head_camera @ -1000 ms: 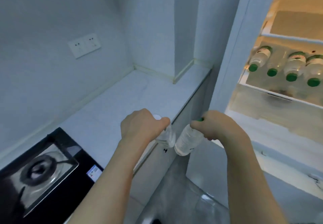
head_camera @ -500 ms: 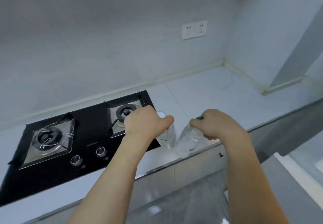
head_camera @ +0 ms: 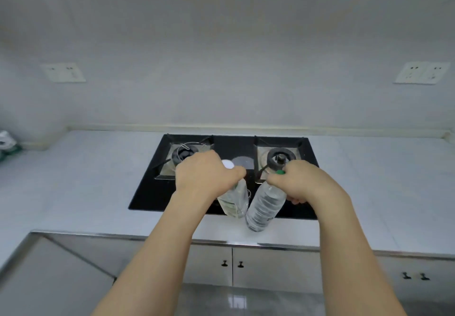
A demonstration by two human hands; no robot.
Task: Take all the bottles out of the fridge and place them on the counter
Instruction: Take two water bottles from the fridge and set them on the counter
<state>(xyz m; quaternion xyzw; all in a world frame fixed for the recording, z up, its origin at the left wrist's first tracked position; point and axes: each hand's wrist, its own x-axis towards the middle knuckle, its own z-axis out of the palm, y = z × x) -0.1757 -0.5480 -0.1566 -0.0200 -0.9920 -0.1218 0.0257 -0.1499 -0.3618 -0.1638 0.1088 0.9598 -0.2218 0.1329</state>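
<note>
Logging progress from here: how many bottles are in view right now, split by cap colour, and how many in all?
White-capped bottle: 1, held by the left hand
Green-capped bottle: 1, held by the right hand
Total: 2 bottles, both held over the front edge of the stove and the counter; I cannot tell whether either is set down.

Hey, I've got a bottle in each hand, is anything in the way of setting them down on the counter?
The black stove lies right under and behind both bottles. The bare white counter to either side and the strip in front look free.
</note>
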